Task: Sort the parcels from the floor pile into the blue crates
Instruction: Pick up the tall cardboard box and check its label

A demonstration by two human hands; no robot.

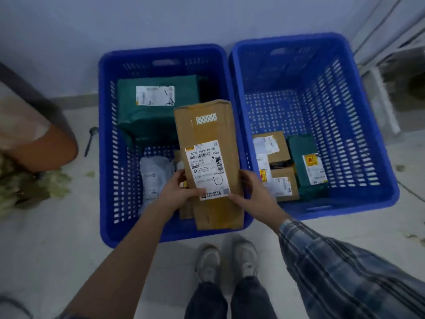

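Holding the long cardboard parcel (208, 162) label-up, the person stood over two blue crates set side by side on the floor, the parcel hovering above the right half of the left crate (106, 157) with its far end pointing at the wall. The left hand (178, 191) gripped the near left edge, thumb across the shipping label (207, 169) and fingers curled under; the right hand (249, 192) clasped the near right edge the same way, so both sets of fingers were clamped on the box. Judging from this, the step in hand was reading the label and choosing a crate. Done well, it called for keeping the label level and unobscured, sliding the left thumb off the print if needed. The left crate already held a large green parcel (158, 104) at the back and a grey poly bag (153, 178) near the front; the right crate (377, 143) held small cardboard boxes (279, 169) and a small green parcel (307, 164) in its near corner. Lowering the box flat into a bare stretch, rather than dropping it on the soft bag, looked wisest.
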